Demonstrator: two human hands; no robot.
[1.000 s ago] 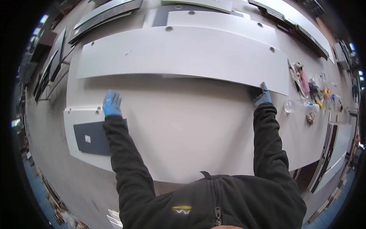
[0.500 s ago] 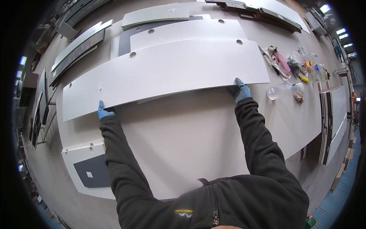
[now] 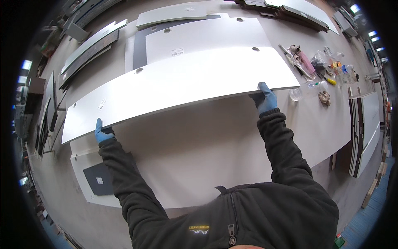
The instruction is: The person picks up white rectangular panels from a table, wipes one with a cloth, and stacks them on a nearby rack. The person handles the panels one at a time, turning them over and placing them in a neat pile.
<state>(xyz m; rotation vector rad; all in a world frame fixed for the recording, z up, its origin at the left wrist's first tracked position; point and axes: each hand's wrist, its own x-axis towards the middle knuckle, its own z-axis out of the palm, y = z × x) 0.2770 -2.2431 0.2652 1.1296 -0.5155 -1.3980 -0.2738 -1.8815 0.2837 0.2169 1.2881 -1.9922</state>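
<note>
A long white panel (image 3: 186,81) with round holes near its far edge and a small label stretches across the view, raised over the white worktop (image 3: 207,153). My left hand (image 3: 103,132), in a blue glove, grips its near edge towards the left end, thumb on top. Near the right end, my gloved right hand (image 3: 265,98) clasps the same edge, its thumb on the top face too. The fingers of both hands are mostly hidden under the panel. Behind it lies another white panel (image 3: 207,35) with holes and a label, overlapping a grey panel (image 3: 139,50).
Plastic bottles, bags, a cloth (image 3: 324,98) and a yellow-handled tool (image 3: 330,81) lie at the right. A dark grey panel (image 3: 97,176) rests on white pieces at lower left. Stacked boards (image 3: 365,128) stand off the right edge; more stacks lie at the back.
The white panel has lifted off and come nearer to me with both hands, its left end shifting left and down. More of the panel behind, with its label, now shows.
</note>
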